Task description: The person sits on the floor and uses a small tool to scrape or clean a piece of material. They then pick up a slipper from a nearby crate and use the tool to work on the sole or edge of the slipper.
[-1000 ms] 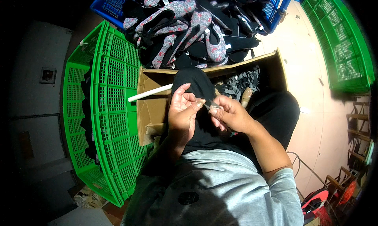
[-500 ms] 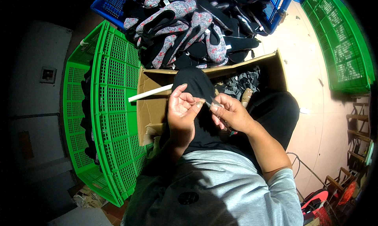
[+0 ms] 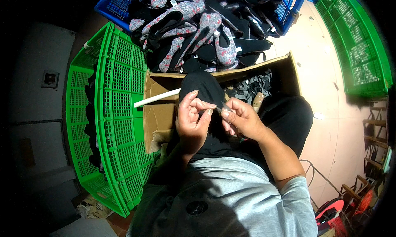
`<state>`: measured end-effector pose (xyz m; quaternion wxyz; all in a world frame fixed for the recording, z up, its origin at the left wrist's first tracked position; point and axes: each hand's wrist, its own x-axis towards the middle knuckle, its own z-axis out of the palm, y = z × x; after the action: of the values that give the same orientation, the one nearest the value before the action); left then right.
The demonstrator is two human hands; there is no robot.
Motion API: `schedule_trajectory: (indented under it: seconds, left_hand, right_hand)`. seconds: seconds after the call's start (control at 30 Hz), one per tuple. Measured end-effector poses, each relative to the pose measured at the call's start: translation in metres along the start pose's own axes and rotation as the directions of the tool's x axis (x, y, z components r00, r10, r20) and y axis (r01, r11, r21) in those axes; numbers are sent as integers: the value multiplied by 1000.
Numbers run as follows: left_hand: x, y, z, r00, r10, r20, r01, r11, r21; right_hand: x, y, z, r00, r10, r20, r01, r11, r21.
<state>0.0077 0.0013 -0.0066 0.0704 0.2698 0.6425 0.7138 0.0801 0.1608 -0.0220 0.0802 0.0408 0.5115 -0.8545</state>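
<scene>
Above my lap, my left hand point(image 3: 193, 116) has its thumb and index fingertip pinched together, with the other fingers loosely curled. Whatever sits in that pinch is too small to make out. My right hand point(image 3: 244, 119) is closed on a small pointed metal tool point(image 3: 225, 106), grey and blade-like, whose exact kind I cannot tell. Its tip points toward the left fingertips, very close to them. The right palm and curled fingers hide the rest of the tool. Beneath both hands are my black-trousered legs point(image 3: 295, 119).
An open cardboard box point(image 3: 159, 117) holding dark fabric scraps point(image 3: 258, 86) surrounds my knee. A white tube point(image 3: 156, 98) juts over its left side. Beyond lies a heap of floral shoes point(image 3: 206, 26) by a blue crate point(image 3: 111, 8). Green crates point(image 3: 123, 113) stand left and far right.
My left hand has shifted slightly, its thumb and index fingertip now pressed closer together. The right hand keeps nearly the same place, still gripping the pointed tool.
</scene>
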Motion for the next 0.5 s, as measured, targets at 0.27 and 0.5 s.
schedule_trajectory:
  seconds: [0.27,0.5]
  left_hand:
    - [-1,4,2,999,-43,-30,41,998,-52]
    - [0,0,2,993,-99,-64,94,993,-73]
  right_hand:
    - [-2,-2,2,999,-43,-9,43,999,-10]
    - [-4,-4,-1,993,-120,-5,120,993,11]
